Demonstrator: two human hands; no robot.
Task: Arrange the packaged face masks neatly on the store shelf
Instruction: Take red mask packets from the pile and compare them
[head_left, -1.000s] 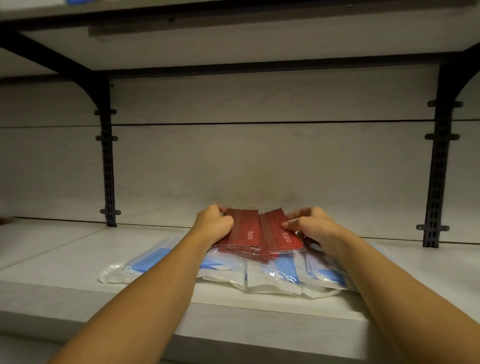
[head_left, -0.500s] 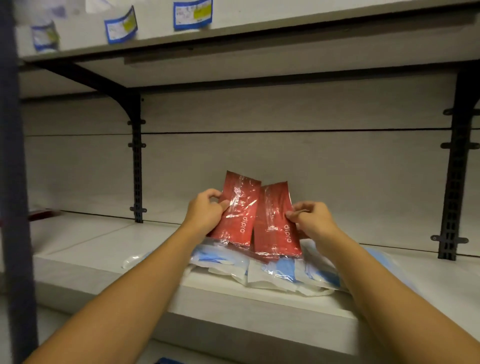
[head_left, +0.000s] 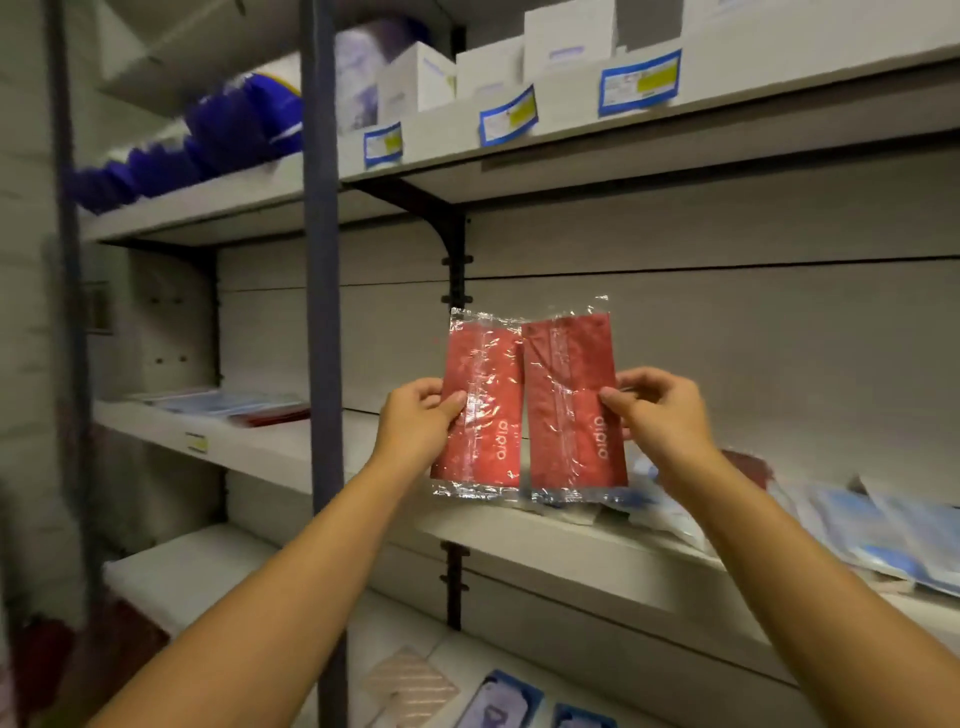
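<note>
Left hand (head_left: 418, 418) grip pinched on left red mask pack (head_left: 480, 402); right hand (head_left: 660, 413) grip pinched on right red mask pack (head_left: 571, 405). Packs upright, side by side, edges touching, above shelf (head_left: 519, 525). Blue mask packs (head_left: 872, 530) lie at 4 o'clock. White boxes (head_left: 415, 78), price tags (head_left: 639, 83) at 12. Packs read "aiaia". Half second ago packs sat lower, tilted, near pile.

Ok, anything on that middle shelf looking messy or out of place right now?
Yes. The blue mask packs right of the right hand lie overlapped and skewed, some overhanging the shelf edge.
</note>
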